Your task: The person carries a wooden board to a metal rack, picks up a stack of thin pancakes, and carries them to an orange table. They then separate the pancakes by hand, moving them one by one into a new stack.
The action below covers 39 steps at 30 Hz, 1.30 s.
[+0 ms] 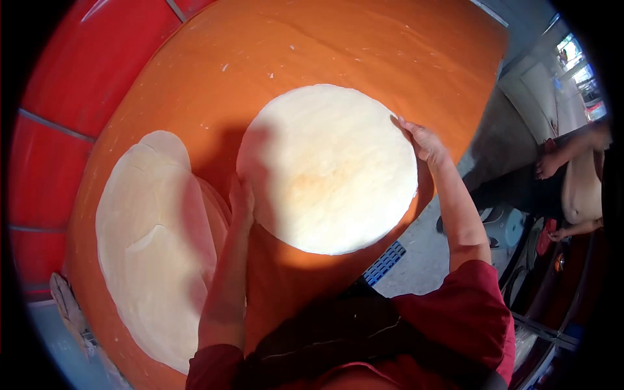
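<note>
The round flatbread (328, 169) lies level between my hands, above the orange cloth (364, 39). My right hand (426, 142) pinches its edge; my left hand (242, 198) grips the opposite rim. Beside my left forearm, overlapping flatbreads (153, 260) rest on the cloth.

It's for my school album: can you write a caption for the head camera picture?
Two hands hold a big round flatbread over an orange cloth.

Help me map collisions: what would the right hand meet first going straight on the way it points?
The round flatbread, whose rim the right hand seems to touch, though depth is unclear.
</note>
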Each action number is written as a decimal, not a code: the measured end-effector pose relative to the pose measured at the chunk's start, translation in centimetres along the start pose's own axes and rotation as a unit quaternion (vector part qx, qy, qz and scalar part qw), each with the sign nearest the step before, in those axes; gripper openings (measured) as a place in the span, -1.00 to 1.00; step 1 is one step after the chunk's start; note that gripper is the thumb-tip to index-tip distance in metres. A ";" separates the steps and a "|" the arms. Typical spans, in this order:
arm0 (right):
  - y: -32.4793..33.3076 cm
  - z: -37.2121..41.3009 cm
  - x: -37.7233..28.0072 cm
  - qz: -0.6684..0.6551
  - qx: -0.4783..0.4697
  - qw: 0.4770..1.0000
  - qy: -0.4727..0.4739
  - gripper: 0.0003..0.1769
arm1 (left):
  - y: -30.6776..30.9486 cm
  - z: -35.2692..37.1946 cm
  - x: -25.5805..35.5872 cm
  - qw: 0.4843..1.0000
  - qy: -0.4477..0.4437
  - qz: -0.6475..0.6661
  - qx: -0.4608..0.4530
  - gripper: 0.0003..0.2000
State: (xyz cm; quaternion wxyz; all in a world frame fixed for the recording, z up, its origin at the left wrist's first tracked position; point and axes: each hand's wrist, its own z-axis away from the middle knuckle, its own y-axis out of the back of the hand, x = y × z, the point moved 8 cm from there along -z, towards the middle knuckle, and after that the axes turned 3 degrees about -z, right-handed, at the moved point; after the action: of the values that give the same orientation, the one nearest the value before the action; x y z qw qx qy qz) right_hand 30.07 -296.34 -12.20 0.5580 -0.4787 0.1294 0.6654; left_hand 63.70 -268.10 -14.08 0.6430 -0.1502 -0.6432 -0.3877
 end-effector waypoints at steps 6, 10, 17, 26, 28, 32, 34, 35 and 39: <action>1.6 -2.0 1.0 0.120 0.057 0.989 0.061 -0.61 | 0.4 1.2 0.0 0.977 -0.011 -0.184 0.108 -0.68; 0.4 -1.0 0.6 0.104 0.014 0.989 0.105 -0.68 | 0.3 3.0 2.2 0.990 -0.008 -0.005 0.142 -0.66; 0.9 -2.3 -0.4 0.267 -0.068 0.954 0.117 -0.70 | -0.1 2.3 2.5 0.976 0.005 -0.169 0.137 -0.68; -23.3 -0.2 -4.6 0.520 -0.192 0.755 0.351 -0.74 | 17.3 15.4 2.3 0.959 -0.074 -0.034 0.270 -0.66; -35.5 5.4 1.1 0.617 -0.247 0.686 0.296 -0.74 | 24.2 21.1 2.8 0.925 -0.131 -0.155 0.321 -0.77; -50.3 17.6 16.0 0.609 -0.536 0.505 0.294 -0.62 | 32.9 31.7 -2.2 0.848 0.071 -0.278 0.446 -0.72; -54.2 18.9 24.7 0.621 -0.569 0.422 0.334 -0.42 | 34.0 34.6 -2.6 0.816 0.071 -0.381 0.429 -0.70; -55.8 19.6 27.4 0.610 -0.566 0.413 0.370 -0.36 | 34.1 35.6 -3.0 0.797 0.071 -0.430 0.418 -0.69; -60.9 17.6 33.7 0.635 -0.503 0.321 0.491 -0.30 | 35.0 37.9 -8.0 0.814 0.108 -0.465 0.331 -0.65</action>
State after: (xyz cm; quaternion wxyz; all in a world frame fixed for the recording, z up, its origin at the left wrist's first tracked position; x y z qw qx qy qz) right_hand 76.89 -242.15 -7.57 -0.5475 -0.6787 0.2850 0.3980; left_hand 61.99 -216.50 -6.14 0.4624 0.4315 -0.6523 -0.4178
